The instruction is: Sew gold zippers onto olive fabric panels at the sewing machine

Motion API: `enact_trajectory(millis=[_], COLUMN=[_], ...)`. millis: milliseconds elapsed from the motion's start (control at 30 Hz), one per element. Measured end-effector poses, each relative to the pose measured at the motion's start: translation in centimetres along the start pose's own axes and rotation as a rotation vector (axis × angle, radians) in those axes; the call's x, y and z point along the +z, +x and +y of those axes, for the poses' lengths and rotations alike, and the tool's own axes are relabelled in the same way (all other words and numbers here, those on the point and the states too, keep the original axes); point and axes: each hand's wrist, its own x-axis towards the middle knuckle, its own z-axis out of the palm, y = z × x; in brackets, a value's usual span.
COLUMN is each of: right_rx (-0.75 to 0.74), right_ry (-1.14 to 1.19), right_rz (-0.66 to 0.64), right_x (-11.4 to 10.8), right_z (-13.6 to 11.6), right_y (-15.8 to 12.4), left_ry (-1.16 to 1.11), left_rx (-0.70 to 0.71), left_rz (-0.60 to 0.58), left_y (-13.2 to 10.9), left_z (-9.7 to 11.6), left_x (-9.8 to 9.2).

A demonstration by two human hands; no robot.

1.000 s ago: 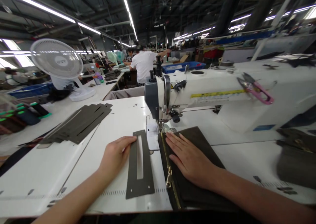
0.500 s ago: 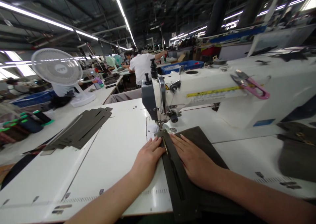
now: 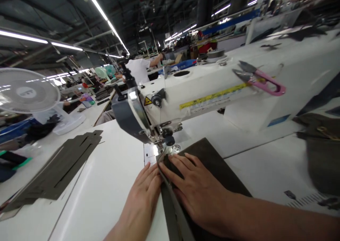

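At the needle end of a white industrial sewing machine [image 3: 202, 99], we spread our left hand [image 3: 140, 202] and right hand [image 3: 196, 188] across the work on a white table [image 3: 106, 173]. A narrow dark olive leather strip [image 3: 172, 212] runs between them, over a broad dark olive leather panel [image 3: 212, 156], and both reach up to the steel presser foot [image 3: 163, 149]. Our left fingers [image 3: 148, 177] lie extended and released beside the strip, grasping nothing; our right fingers [image 3: 175, 166] press flat on the leather, unclenched. We judge slippage the main risk: flat hands hold only by friction, so the strip could creep and misalign the layers. Fingertips this close could also stray under the foot. Pink-handled steel thread snips [image 3: 273, 87] lie on the machine's arm, and a stack of olive cut leather frames [image 3: 55, 173] sits on the table to our left.
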Motion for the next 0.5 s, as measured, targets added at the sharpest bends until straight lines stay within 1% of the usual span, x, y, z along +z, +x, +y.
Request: enact_trajectory(millis=[133,333,500], right_rx=[0.002,-0.001,0.003], right_ry=[0.059,0.069,0.054], right_rz=[0.011,0.063,0.116], right_x=[-0.1,-0.2,0.1], right_z=[0.1,0.3,0.3], right_y=[0.1,0.1,0.1], left_ry=[0.039,0.082,0.127], left_rx=[-0.004,0.01,0.053], left_rz=[0.003,-0.044,-0.057], left_y=[-0.2,-1.2,-1.0], left_z=[-0.6,-1.7,-1.7], left_x=[-0.2,0.1,0.0])
